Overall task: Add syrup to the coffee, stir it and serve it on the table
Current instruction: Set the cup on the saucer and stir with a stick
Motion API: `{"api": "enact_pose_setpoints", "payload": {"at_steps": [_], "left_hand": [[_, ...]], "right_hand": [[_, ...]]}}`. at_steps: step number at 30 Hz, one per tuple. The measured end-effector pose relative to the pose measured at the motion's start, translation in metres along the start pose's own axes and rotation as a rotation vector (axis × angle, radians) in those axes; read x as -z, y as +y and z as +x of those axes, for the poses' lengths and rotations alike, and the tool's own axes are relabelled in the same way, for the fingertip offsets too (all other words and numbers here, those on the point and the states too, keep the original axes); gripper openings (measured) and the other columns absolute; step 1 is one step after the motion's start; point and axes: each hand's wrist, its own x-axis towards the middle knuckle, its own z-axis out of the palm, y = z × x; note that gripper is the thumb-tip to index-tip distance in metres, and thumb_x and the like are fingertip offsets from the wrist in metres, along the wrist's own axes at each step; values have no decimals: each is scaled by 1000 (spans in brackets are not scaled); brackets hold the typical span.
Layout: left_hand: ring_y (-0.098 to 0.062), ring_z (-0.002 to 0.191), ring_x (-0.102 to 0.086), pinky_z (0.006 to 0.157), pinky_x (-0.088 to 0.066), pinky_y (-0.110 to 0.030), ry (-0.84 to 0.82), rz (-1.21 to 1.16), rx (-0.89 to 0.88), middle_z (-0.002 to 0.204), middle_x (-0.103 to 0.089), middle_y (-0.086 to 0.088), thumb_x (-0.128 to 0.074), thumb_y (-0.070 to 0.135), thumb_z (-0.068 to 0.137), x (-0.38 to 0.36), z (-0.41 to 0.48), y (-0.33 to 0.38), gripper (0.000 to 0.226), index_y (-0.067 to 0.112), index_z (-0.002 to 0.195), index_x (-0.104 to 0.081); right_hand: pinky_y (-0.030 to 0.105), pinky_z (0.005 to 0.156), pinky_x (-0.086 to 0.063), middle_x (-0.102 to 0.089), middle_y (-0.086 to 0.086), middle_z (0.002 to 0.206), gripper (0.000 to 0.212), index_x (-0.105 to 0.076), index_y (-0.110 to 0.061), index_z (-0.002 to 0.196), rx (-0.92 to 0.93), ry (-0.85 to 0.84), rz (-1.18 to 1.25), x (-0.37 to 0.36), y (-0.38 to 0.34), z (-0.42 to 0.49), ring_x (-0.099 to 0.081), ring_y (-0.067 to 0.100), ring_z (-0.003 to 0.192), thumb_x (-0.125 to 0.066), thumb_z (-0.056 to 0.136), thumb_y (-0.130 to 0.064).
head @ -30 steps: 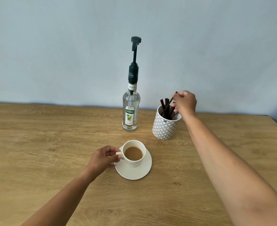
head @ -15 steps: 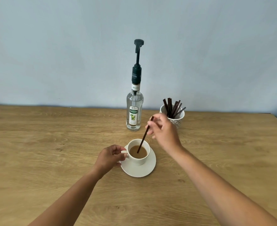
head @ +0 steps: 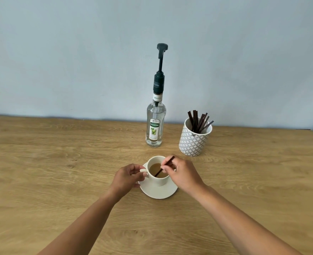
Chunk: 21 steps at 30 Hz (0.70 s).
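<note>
place: coffee corner (café or home) | cues: pump syrup bottle [head: 155, 124], stirrer pot [head: 194, 142], wooden table [head: 59, 162]

Two bare hands and two bare forearms of one person, seen from the wearer's own head. The left hand [head: 128, 176] and the right hand [head: 181, 176] have plain, uncovered backs, and the knuckles show as soft ridges. Behind each hand the wrist narrows. From there the left forearm [head: 89, 218] and the right forearm [head: 244, 218] broaden steadily away from the hand, smooth and uncovered along all the length in view.
</note>
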Motion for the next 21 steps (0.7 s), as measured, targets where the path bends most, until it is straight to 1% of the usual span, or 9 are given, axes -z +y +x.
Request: {"api": "enact_pose_setpoints", "payload": {"at_steps": [3,5,7,8,10,13,15,17,21], "left_hand": [[-28,92,-73,83,-62,-46,3,-16,-5,104,-75,-22,-77,10,84,0,0,-1,20,7,104,-72],[-24,88,-71,85,-62,-47,2,-24,-7,104,-74,-24,-76,9,85,-1,1,-3,18,7,103,-73],[-23,87,-70,86,-61,-48,8,-25,-9,104,-74,-24,-76,9,85,-1,2,-4,16,7,101,-74],[-23,87,-70,85,-62,-47,12,-23,-11,103,-75,-24,-76,9,85,-1,2,-4,15,8,100,-74],[-22,87,-70,82,-63,-43,18,-14,-18,102,-75,-24,-76,9,85,0,3,-6,14,9,99,-75],[-21,85,-70,75,-64,-36,20,0,-31,101,-75,-23,-76,10,85,0,5,-7,12,9,97,-75],[-20,84,-70,69,-63,-31,21,5,-41,100,-75,-23,-76,10,85,-1,6,-9,11,10,96,-75],[-20,84,-70,67,-62,-29,22,9,-47,99,-75,-23,-76,10,85,-1,6,-10,10,11,95,-75],[-19,83,-71,62,-60,-23,30,31,-59,96,-75,-20,-76,12,86,-1,8,-13,8,14,94,-76]], "right_hand": [[32,76,-57,-76,-11,86,6,-72,-28,88,15,-17,-60,-3,-2,1,-69,4,78,-71,86,-23],[26,78,-55,-76,-13,91,8,-75,-27,92,27,-25,-114,-2,-3,3,-69,3,81,-69,88,-24],[22,75,-53,-76,-13,94,10,-75,-27,94,29,-25,-176,2,-3,6,-67,3,78,-66,90,-24],[24,73,-52,-76,-11,95,10,-74,-27,95,27,-23,-214,5,-2,8,-66,5,77,-65,91,-25],[29,72,-53,-75,-6,96,9,-70,-28,96,11,-23,-276,11,0,9,-67,12,81,-62,93,-26],[36,72,-55,-73,-4,95,8,-66,-28,96,-7,-23,-314,18,3,8,-67,17,85,-58,95,-26],[36,73,-55,-73,-6,94,9,-65,-28,96,7,-34,-291,19,2,6,-66,15,84,-58,94,-23],[36,74,-55,-73,-8,95,9,-66,-28,95,32,-55,-238,16,-2,4,-66,13,85,-59,93,-23],[36,85,-53,-73,-6,100,12,-72,-30,95,36,-73,-171,6,-7,5,-65,13,94,-63,91,-24]]}}
